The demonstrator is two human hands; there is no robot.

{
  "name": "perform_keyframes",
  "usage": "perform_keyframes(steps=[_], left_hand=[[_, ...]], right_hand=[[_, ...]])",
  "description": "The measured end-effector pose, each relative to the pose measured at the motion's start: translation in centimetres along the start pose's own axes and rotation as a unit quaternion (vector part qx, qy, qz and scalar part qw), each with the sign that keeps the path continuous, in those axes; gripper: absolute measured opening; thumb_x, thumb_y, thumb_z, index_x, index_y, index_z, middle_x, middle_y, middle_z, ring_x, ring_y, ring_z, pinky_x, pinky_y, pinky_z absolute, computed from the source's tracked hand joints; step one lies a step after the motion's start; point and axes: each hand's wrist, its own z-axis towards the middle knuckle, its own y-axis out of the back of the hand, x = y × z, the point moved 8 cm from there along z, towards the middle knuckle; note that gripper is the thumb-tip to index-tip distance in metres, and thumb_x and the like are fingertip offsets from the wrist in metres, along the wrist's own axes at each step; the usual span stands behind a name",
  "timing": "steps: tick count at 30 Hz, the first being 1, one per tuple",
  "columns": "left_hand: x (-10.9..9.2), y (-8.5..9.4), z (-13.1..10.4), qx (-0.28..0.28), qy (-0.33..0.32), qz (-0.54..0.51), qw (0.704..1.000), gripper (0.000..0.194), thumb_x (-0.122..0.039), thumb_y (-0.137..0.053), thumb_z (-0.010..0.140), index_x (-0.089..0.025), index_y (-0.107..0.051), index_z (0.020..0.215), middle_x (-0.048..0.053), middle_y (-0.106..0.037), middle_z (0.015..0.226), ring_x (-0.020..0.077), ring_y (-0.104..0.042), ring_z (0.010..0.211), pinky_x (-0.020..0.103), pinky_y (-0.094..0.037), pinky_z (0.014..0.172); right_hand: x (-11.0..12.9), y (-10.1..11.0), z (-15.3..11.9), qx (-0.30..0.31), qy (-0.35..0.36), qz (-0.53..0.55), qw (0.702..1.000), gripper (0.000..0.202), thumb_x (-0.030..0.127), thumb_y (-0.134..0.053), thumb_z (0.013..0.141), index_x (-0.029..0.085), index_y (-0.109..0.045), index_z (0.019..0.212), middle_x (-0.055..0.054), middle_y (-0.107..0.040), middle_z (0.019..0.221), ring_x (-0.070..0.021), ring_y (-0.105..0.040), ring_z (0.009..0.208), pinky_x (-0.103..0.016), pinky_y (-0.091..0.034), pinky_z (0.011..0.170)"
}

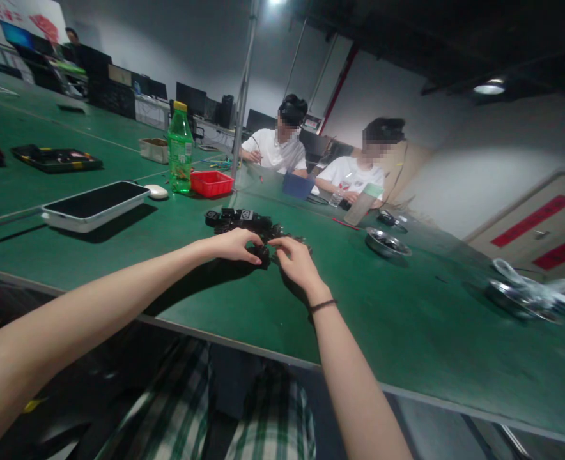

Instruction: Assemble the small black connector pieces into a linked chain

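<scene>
A pile of small black parts (pixel 247 220) lies on the green table, just beyond my hands. My left hand (pixel 239 245) is at the near side of the pile, its thumb and fingers curved around a small black piece (pixel 263 255). Close on its right, my right hand (pixel 296 259) has its fingers bent, with the fingertips near the same piece. Whether the right fingers hold anything is too small to make out. More dark pieces show behind the right hand.
A green bottle (pixel 180 150), a red bin (pixel 212 183) and a white-rimmed tray (pixel 95 207) stand to the left. Metal bowls (pixel 388 243) sit to the right. Two people sit across the table near a blue bin (pixel 298 184).
</scene>
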Motion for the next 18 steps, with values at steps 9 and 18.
perform_keyframes(steps=[9,18], left_hand=[[0.2,0.0,0.2,-0.004,-0.006,0.007,1.000,0.056,-0.045,-0.069,0.075,-0.015,-0.061,0.121,0.009,-0.067,0.116,0.0208,-0.064,0.100,0.024,-0.045,0.082],[0.2,0.0,0.1,-0.004,-0.012,0.005,1.000,0.057,-0.046,-0.068,0.075,-0.013,-0.061,0.121,0.010,-0.068,0.114,0.0212,-0.064,0.095,0.024,-0.045,0.079]], right_hand=[[-1.3,1.6,0.0,-0.081,-0.058,-0.029,0.995,0.032,0.008,-0.041,0.082,0.018,-0.067,0.098,-0.009,-0.070,0.101,-0.0214,-0.064,0.092,-0.038,-0.050,0.087],[-2.1,3.3,-0.5,-0.166,-0.094,-0.043,0.981,0.031,0.008,-0.041,0.079,0.018,-0.066,0.094,-0.009,-0.069,0.096,-0.0211,-0.064,0.091,-0.037,-0.049,0.089]])
